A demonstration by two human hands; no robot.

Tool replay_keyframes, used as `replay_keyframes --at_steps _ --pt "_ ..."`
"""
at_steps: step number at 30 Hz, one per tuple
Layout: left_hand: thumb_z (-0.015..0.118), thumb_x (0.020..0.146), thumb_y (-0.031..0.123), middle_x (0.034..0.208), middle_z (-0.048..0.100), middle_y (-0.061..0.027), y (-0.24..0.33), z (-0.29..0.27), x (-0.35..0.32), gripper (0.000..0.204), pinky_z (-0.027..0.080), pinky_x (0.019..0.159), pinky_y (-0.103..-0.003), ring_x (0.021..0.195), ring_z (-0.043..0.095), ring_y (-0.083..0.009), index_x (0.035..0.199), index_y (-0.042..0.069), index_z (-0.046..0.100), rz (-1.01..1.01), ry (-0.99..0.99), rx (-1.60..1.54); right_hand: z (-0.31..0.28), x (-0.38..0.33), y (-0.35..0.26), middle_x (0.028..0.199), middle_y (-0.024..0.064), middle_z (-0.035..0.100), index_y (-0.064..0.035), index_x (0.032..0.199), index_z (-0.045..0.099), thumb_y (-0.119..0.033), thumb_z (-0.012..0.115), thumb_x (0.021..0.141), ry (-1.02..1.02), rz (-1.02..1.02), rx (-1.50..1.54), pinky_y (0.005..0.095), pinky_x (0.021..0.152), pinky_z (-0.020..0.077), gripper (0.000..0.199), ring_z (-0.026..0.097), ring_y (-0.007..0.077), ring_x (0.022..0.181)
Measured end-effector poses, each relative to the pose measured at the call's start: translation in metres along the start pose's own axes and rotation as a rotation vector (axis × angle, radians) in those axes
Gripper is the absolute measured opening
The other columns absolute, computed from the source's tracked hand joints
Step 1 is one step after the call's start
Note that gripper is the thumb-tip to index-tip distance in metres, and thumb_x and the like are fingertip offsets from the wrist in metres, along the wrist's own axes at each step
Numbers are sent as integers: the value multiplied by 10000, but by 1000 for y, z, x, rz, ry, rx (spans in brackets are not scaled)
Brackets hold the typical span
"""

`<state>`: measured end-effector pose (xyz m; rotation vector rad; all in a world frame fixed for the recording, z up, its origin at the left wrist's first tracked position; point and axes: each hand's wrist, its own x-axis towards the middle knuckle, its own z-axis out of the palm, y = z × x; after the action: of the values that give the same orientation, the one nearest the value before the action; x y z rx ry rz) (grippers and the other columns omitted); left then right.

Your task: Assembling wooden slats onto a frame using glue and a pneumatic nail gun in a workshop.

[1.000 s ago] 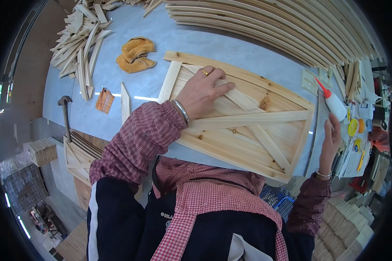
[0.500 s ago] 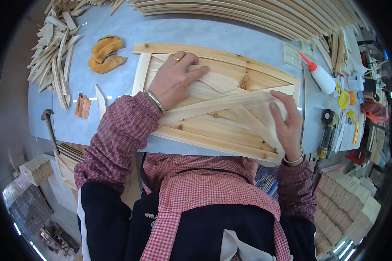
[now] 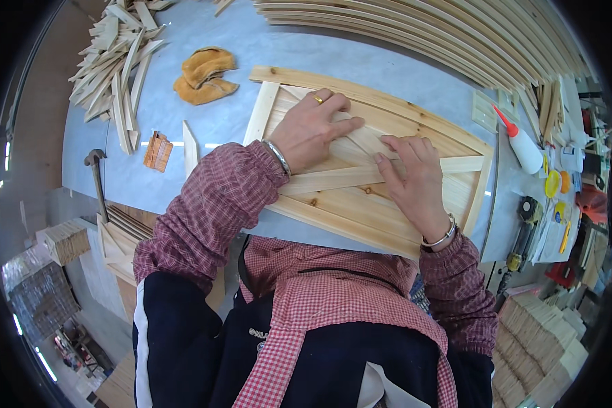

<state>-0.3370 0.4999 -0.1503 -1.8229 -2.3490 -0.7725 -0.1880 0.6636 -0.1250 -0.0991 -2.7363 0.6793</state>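
Note:
A framed wooden panel (image 3: 455,139) lies tilted on the table before me, with pale slats crossing inside its frame. One diagonal slat (image 3: 333,179) runs from lower left to upper right. A second slat (image 3: 362,140) slopes down from the upper left corner to the middle. My left hand (image 3: 314,130) presses on this second slat, fingers bent and thumb reaching along it. Close to the crossing, my right hand (image 3: 415,178) has thumb and index finger closing about the slat's inner end. The panel's lower right part is partly hidden behind my right hand and wrist.
Loose wood offcuts (image 3: 119,75) are heaped far left, near a brown cloth (image 3: 206,75). A hammer (image 3: 96,177) stands at the left edge. Long strips (image 3: 415,34) are stacked behind. A white glue bottle (image 3: 523,149) and a power drill (image 3: 525,221) lie to the right.
My right hand has moved left from the slat's right end to the middle crossing. My left hand keeps its place on the panel. The whole view has shifted, so things appear further right.

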Motion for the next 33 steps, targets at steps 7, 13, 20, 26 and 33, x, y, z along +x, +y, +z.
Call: replay_keyframes --at_steps 7,13,20,26,33 --pt "617 666 -32 1043 541 -90 -1 0 -2 454 460 844 -362 958 534 -272 1098 104 637 -6 8 -48 16 10 0 769 42 518 -78 881 629 -241 730 732 26 -5 -115 344 663 381 243 513 221 754" --pt "628 764 41 1025 540 -103 -14 -20 -18 383 469 805 -363 930 544 -292 1144 82 597 -190 175 -74 20 13 0 761 36 519 -83 845 621 -247 739 717 30 -32 -164 345 651 377 240 513 215 743" --pt "604 837 125 927 515 -138 -29 -39 -61 326 441 759 -366 854 530 -293 1140 9 567 -683 222 -129 21 16 -1 738 38 514 -76 823 612 -232 737 710 30 -67 -165 342 645 377 229 507 216 718" --pt "588 858 132 868 498 -146 -29 -30 -67 321 441 735 -370 836 521 -293 1139 -21 559 -704 248 -149 20 20 -3 710 47 505 -65 786 596 -212 733 711 -9 -80 -133 346 638 380 215 500 226 697" --pt "593 849 122 855 494 -148 -28 -32 -69 325 439 736 -375 835 511 -298 1139 -22 559 -673 230 -125 21 22 -5 681 54 491 -58 749 568 -204 731 711 -34 -96 -126 350 626 383 223 491 234 670"
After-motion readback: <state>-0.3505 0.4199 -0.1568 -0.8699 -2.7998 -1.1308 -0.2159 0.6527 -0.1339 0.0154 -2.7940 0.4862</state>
